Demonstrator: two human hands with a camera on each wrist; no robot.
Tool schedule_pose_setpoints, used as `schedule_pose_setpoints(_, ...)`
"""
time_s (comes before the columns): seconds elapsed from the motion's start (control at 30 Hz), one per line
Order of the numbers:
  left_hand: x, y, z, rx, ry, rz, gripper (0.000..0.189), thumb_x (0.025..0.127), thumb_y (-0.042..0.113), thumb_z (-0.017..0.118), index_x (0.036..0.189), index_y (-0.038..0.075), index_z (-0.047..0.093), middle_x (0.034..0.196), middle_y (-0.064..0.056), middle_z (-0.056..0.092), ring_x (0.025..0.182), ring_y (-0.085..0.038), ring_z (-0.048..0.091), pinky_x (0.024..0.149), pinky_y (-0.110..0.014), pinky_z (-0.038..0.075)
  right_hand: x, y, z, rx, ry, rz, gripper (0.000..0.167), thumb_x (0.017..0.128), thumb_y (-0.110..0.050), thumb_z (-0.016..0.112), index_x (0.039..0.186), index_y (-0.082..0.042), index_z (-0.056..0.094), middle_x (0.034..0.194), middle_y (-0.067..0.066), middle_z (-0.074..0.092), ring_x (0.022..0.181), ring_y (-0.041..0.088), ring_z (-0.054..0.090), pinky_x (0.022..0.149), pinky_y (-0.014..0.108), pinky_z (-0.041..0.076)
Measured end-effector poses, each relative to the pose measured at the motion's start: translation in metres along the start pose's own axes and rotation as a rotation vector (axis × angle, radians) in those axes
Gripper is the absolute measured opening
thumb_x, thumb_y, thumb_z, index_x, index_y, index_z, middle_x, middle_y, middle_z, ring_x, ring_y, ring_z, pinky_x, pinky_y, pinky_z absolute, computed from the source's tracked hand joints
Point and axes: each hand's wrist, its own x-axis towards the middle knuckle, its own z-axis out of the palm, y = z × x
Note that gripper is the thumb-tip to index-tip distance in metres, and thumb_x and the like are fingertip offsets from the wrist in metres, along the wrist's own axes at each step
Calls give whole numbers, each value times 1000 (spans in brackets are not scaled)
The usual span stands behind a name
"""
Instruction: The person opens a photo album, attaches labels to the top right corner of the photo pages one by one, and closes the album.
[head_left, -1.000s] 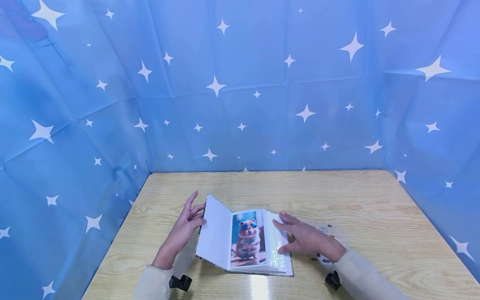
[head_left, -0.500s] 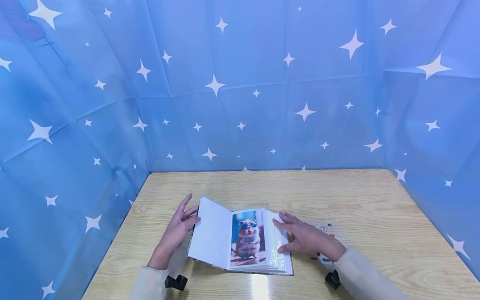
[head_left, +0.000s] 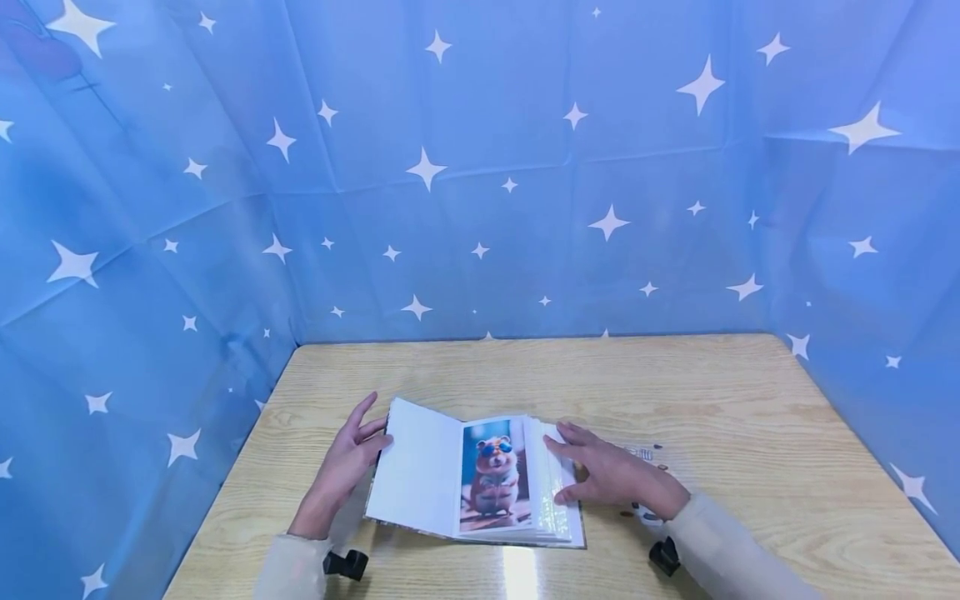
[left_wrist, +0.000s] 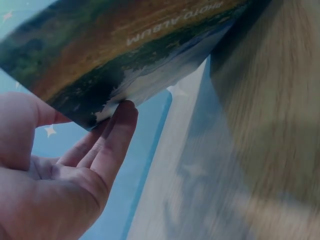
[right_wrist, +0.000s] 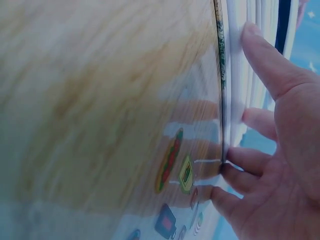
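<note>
A photo album (head_left: pixel 420 467) lies spread on the table, its front cover tilted up to the left. A hamster picture (head_left: pixel 495 475) in sunglasses fills the first page. My left hand (head_left: pixel 343 467) pinches the cover's outer edge between thumb and fingers; the left wrist view shows the cover's printed outside (left_wrist: pixel 135 55) lettered PHOTO ALBUM. My right hand (head_left: pixel 611 471) rests with spread, relaxed fingers on the right edge of the page stack (head_left: pixel 551 492). In the right wrist view, its thumb (right_wrist: pixel 272 65) touches the page edges and the other fingers lie along the album's edge.
A clear sheet of small stickers (right_wrist: pixel 185 172), one like a hot dog, lies on the wooden table (head_left: pixel 750 433) partly under my right hand. A blue curtain (head_left: pixel 525 208) with white stars hangs behind and on both sides of the table.
My left hand has moved left and slightly down, swinging the cover wider and lower. My right hand stays on the pages. The head view has shifted slightly.
</note>
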Motion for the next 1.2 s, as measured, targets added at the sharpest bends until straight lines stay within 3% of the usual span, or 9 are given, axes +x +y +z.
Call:
schedule_pose_setpoints(0.2, 1, -6, -5, 36, 20, -11, 73, 97, 13, 60, 159, 20, 20, 146, -22, 49, 121, -30, 58, 90, -34, 50, 0, -1, 0, 2, 5, -6, 91, 81, -59, 71, 154, -20, 35, 165, 12, 16, 151, 34, 16, 116, 54, 29)
schedule_pose_setpoints(0.67, 2, -14, -9, 44, 36, -34, 73, 97, 11, 60, 158, 15, 20, 142, -23, 52, 119, -31, 60, 98, -46, 51, -1, 2, 0, 3, 5, -14, 92, 80, -61, 70, 155, -20, 34, 165, 12, 16, 151, 35, 15, 116, 55, 29)
schedule_pose_setpoints(0.93, 5, -22, -9, 112, 63, -55, 72, 96, 13, 62, 157, 13, 24, 138, -21, 57, 120, -32, 59, 97, -46, 50, -1, 3, 0, 3, 6, -13, 92, 81, -62, 69, 155, -20, 34, 165, 12, 15, 151, 34, 15, 116, 55, 29)
schedule_pose_setpoints(1.2, 6, -31, -10, 143, 73, -84, 70, 96, 14, 62, 156, 11, 25, 136, -21, 59, 115, -30, 61, 89, -36, 51, 0, 3, 0, 2, 5, -19, 92, 81, -63, 68, 155, -21, 34, 165, 12, 15, 151, 35, 15, 116, 55, 29)
